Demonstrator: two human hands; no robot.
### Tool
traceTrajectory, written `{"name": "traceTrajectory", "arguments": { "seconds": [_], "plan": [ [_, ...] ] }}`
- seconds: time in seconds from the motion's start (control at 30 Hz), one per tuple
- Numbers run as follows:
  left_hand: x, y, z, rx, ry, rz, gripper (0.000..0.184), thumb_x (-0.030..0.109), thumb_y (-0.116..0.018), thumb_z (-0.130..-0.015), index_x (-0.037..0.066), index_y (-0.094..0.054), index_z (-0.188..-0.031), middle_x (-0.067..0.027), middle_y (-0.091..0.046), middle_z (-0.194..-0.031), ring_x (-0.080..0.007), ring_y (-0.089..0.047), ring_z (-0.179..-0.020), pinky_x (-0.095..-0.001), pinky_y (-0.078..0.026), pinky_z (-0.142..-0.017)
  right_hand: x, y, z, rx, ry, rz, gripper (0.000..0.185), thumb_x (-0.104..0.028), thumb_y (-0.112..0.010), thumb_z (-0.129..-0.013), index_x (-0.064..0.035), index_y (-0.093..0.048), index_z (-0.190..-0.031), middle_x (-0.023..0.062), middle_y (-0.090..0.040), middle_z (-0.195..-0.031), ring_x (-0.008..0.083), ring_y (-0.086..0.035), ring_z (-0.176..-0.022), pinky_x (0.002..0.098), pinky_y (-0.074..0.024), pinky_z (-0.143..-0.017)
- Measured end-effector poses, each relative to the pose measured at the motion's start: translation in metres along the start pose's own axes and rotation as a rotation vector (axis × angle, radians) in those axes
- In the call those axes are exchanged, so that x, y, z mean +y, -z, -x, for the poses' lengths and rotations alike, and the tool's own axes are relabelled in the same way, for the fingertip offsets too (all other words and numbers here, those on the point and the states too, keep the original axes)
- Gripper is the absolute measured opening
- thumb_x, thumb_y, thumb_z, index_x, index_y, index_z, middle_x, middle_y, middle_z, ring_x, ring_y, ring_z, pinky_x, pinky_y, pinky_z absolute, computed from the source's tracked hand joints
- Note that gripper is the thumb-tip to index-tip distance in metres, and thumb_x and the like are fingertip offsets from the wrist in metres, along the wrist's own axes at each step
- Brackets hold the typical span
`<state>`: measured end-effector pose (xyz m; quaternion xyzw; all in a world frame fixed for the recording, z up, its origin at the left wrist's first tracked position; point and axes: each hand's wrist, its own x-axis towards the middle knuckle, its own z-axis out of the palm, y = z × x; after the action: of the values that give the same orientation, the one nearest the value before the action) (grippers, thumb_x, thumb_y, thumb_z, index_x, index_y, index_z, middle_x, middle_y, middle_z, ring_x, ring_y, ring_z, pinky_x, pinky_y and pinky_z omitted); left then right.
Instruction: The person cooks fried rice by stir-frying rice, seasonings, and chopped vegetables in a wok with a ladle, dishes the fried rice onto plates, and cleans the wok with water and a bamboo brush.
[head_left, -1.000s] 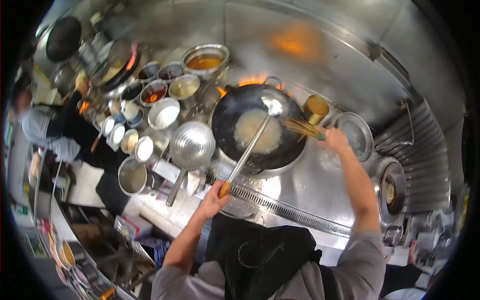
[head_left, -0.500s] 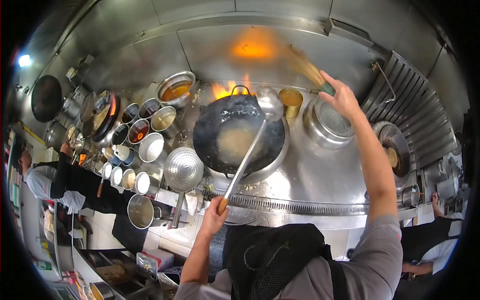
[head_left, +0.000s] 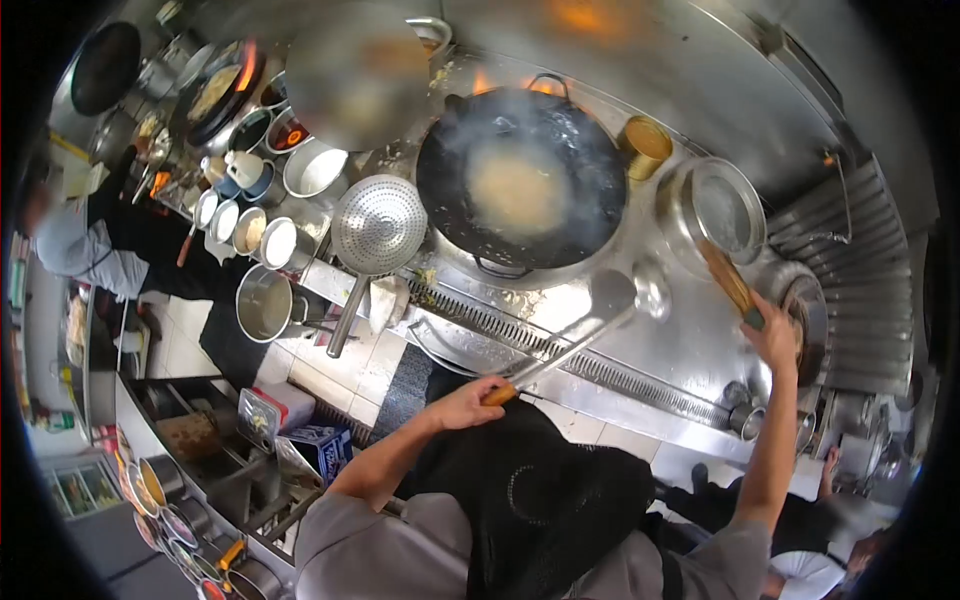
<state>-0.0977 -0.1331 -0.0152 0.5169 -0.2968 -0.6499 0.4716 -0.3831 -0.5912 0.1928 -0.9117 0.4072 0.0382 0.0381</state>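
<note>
My left hand (head_left: 470, 403) is closed around the wooden grip of a long metal ladle (head_left: 570, 350). The ladle's bowl (head_left: 652, 290) is over the steel counter, below and right of the wok. In my right hand (head_left: 772, 338) is a bamboo wok brush (head_left: 728, 278), fingers wrapped around its green-banded end. Its bristles point up and left, in front of the lidded metal pot (head_left: 725, 212). The black wok (head_left: 450, 190) sits on the burner with cloudy, steaming liquid (head_left: 518, 188) in it. Flames show behind its rim.
A perforated strainer (head_left: 378, 225) lies left of the wok, near several seasoning containers (head_left: 315, 168). A tin can (head_left: 645, 140) stands right of the wok. A drain grate (head_left: 590, 372) runs along the counter front. Co-workers stand at far left and lower right. A blurred patch hides the upper left.
The ladle has moved off the wok to the counter on its right. The wok brush has come down from near the back wall. Steam over the wok is thicker, and my view has shifted.
</note>
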Motion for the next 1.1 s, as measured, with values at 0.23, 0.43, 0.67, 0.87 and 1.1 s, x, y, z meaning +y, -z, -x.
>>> {"name": "traceTrajectory", "arguments": {
  "seconds": [0.23,0.43,0.67,0.87,1.1],
  "plan": [
    [-0.017,-0.008,-0.044,-0.095,0.079,-0.459,0.045,0.041,-0.058,-0.094,0.001,-0.058,-0.115,-0.0153,-0.066,-0.091,-0.0255,-0.064,-0.074,-0.0384,-0.05,-0.066,-0.169,-0.021,-0.019,-0.046,0.287,-0.497,0.058,-0.016,-0.074,-0.085,-0.0063,-0.054,-0.138,0.0201,-0.063,-0.126,0.0314,-0.062,-0.114,0.0337,-0.047,-0.096],
    [0.041,0.112,0.056,0.974,-0.04,-0.807,0.03,0.018,-0.056,-0.095,-0.005,-0.058,-0.114,-0.0272,-0.063,-0.106,-0.0434,-0.061,-0.101,-0.0477,-0.05,-0.085,-0.29,-0.1,-0.179,-0.274,0.481,-0.323,0.051,-0.038,-0.072,-0.081,-0.0168,-0.065,-0.127,0.0256,-0.067,-0.109,0.0406,-0.064,-0.102,0.0448,-0.0507,-0.089],
    [-0.022,0.2,0.045,1.114,-0.146,-0.722,0.057,0.017,-0.069,-0.086,-0.012,-0.044,-0.129,-0.032,-0.057,-0.116,-0.0468,-0.059,-0.101,-0.0489,-0.048,-0.089,-0.319,-0.101,-0.154,-0.355,0.427,-0.284,0.053,-0.038,-0.071,-0.084,-0.0167,-0.062,-0.132,0.0226,-0.069,-0.106,0.0372,-0.066,-0.102,0.0429,-0.0509,-0.09],
    [-0.004,0.215,0.024,0.862,-0.033,-0.864,0.062,0.028,-0.079,-0.075,0.003,-0.047,-0.123,-0.0289,-0.06,-0.112,-0.0456,-0.059,-0.099,-0.0475,-0.049,-0.087,-0.328,-0.139,-0.194,-0.002,0.087,-0.252,0.056,-0.038,-0.07,-0.085,-0.0174,-0.059,-0.135,0.0217,-0.067,-0.113,0.0384,-0.066,-0.1,0.0452,-0.0531,-0.088],
    [0.057,0.191,0.022,0.586,-0.223,0.421,0.042,0.025,-0.057,-0.1,0.006,-0.039,-0.133,-0.011,-0.06,-0.113,-0.0225,-0.064,-0.096,-0.0335,-0.055,-0.076,-0.272,-0.107,-0.149,-0.215,0.082,-0.127,0.059,-0.035,-0.075,-0.08,-0.0323,-0.057,-0.135,0.0206,-0.065,-0.103,0.039,-0.066,-0.093,0.0474,-0.0528,-0.083]
  ]
}}
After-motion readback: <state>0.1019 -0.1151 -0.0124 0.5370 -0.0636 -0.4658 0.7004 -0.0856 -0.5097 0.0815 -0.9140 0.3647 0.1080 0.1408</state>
